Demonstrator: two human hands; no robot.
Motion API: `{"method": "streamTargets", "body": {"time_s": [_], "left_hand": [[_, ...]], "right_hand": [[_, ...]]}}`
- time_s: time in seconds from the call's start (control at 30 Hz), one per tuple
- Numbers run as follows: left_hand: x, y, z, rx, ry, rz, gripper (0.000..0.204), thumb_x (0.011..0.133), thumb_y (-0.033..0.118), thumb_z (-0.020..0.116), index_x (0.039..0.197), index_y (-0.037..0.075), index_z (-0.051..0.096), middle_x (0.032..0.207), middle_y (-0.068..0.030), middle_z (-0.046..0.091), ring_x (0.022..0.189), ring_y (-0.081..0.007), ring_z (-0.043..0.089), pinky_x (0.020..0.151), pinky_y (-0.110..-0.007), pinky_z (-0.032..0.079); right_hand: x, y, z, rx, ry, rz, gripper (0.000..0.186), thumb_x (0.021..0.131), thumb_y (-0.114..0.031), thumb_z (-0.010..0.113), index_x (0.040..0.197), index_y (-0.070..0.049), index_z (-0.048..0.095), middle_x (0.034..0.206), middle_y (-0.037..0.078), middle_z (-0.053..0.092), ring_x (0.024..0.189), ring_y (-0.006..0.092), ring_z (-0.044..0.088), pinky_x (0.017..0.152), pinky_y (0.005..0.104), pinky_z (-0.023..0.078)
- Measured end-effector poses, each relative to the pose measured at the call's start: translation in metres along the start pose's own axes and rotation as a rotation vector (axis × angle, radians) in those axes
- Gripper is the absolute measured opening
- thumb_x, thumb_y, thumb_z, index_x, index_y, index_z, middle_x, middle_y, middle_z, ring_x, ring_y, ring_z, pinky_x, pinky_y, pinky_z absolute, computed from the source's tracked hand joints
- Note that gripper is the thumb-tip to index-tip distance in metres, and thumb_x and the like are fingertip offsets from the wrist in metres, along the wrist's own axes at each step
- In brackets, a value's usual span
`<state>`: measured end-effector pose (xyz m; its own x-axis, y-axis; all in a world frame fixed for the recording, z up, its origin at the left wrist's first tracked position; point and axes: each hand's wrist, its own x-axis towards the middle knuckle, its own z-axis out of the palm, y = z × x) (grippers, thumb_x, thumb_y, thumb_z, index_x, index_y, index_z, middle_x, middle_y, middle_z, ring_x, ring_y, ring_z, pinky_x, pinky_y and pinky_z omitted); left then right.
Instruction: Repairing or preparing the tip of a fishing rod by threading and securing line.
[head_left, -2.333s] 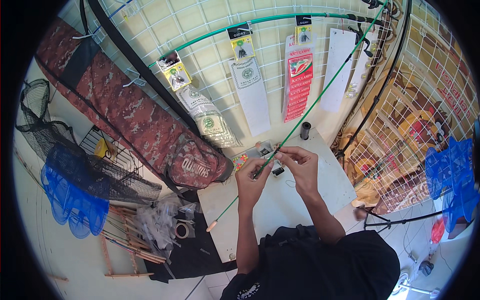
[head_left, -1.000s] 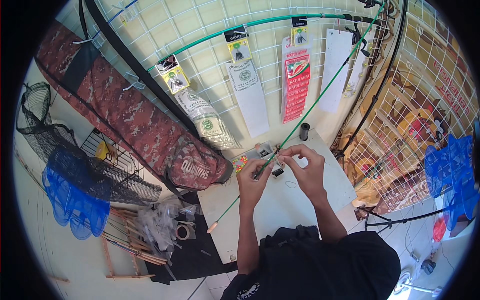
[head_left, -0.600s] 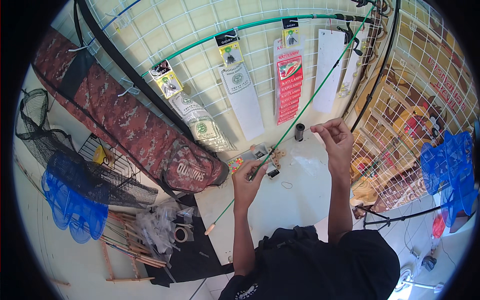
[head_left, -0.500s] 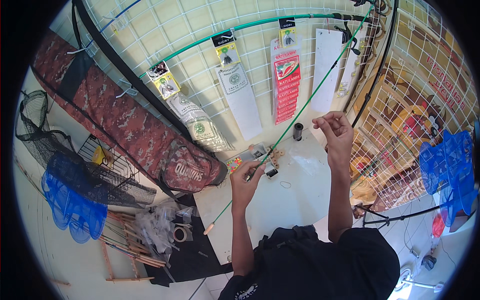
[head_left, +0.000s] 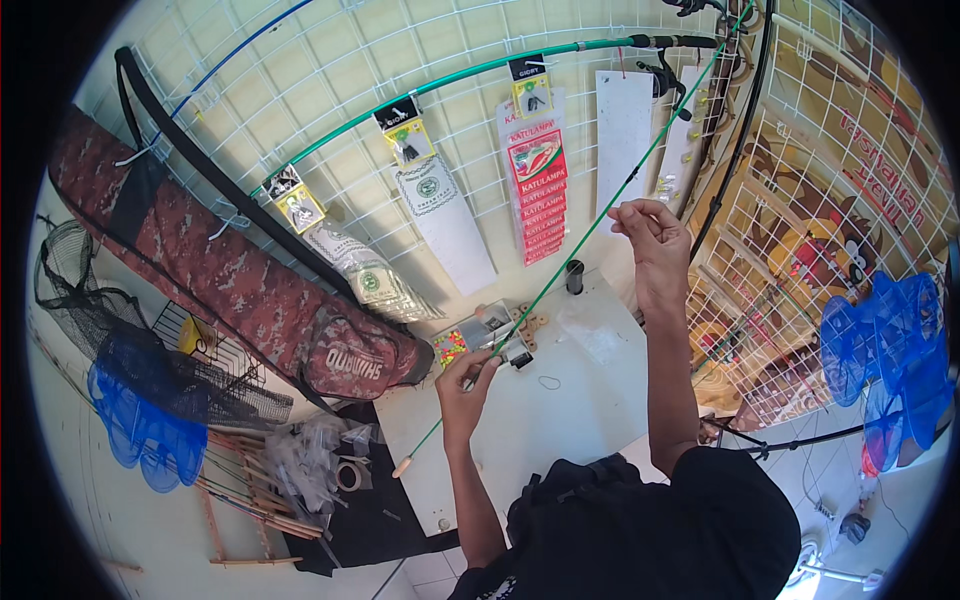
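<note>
A slender green fishing rod [head_left: 566, 276] slants up to the right, from a pale handle end [head_left: 403, 466] at the lower left to the top of the view. My left hand [head_left: 466, 396] is closed around its lower part, above the table. Farther up, my right hand [head_left: 655, 248] is raised with thumb and forefinger pinched, right beside the rod. Whatever those fingertips hold, if anything, is too fine to see. Below the rod a small loop of thin cord [head_left: 549, 382] lies on the white table [head_left: 590, 420].
A compartment box [head_left: 455, 342] with colourful beads, a dark cylinder [head_left: 574, 277] and clear plastic stand at the table's back. Packets [head_left: 540, 190] hang on the wire grid behind. A camouflage rod bag [head_left: 240, 270] leans left; blue nets [head_left: 890, 340] hang right.
The view has shifted, so the background sits farther left and slightly lower. My right fingertips have come closer to the rod. My left hand keeps its hold on the rod.
</note>
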<state>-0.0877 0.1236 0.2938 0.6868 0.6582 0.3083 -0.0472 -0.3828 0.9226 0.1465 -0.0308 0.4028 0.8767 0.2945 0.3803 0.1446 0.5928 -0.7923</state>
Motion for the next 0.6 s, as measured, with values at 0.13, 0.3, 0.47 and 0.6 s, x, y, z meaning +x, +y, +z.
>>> {"method": "streamTargets", "body": {"time_s": [0.13,0.3,0.47,0.6], "left_hand": [[-0.004,-0.008,0.005,0.070,-0.011,-0.043,0.012,0.084,0.005,0.071,0.095,-0.001,0.069,0.081,-0.0024,0.062,0.067,-0.0063,0.050,0.062,-0.021,0.043],[-0.002,0.003,0.017,0.024,-0.045,-0.118,0.014,0.083,0.005,0.071,0.097,0.001,0.069,0.083,-0.0028,0.063,0.070,-0.0071,0.053,0.067,-0.022,0.045],[0.020,0.044,0.049,0.057,-0.006,0.029,0.024,0.085,0.005,0.069,0.109,0.003,0.067,0.090,-0.0045,0.067,0.074,-0.0082,0.058,0.074,-0.025,0.048],[0.042,0.077,0.090,0.088,-0.049,0.183,0.023,0.088,0.007,0.066,0.110,0.003,0.067,0.087,-0.0054,0.067,0.072,-0.0090,0.059,0.071,-0.024,0.047]], "right_hand": [[0.008,-0.007,-0.004,0.102,-0.048,0.057,0.013,0.089,-0.009,0.067,0.095,0.002,0.063,0.092,0.016,0.071,0.085,0.0165,0.067,0.085,0.0301,0.052],[0.016,-0.011,-0.018,0.102,-0.081,0.062,0.010,0.089,-0.006,0.066,0.092,0.002,0.062,0.092,0.018,0.071,0.084,0.0181,0.068,0.085,0.0315,0.053],[0.014,-0.013,-0.022,0.058,-0.112,0.052,0.008,0.091,-0.006,0.064,0.092,0.001,0.060,0.089,0.017,0.070,0.082,0.0186,0.068,0.086,0.0335,0.053],[0.012,-0.004,-0.034,0.100,-0.133,0.098,0.009,0.092,-0.006,0.062,0.093,0.002,0.058,0.090,0.017,0.069,0.084,0.0207,0.069,0.083,0.0345,0.056]]}}
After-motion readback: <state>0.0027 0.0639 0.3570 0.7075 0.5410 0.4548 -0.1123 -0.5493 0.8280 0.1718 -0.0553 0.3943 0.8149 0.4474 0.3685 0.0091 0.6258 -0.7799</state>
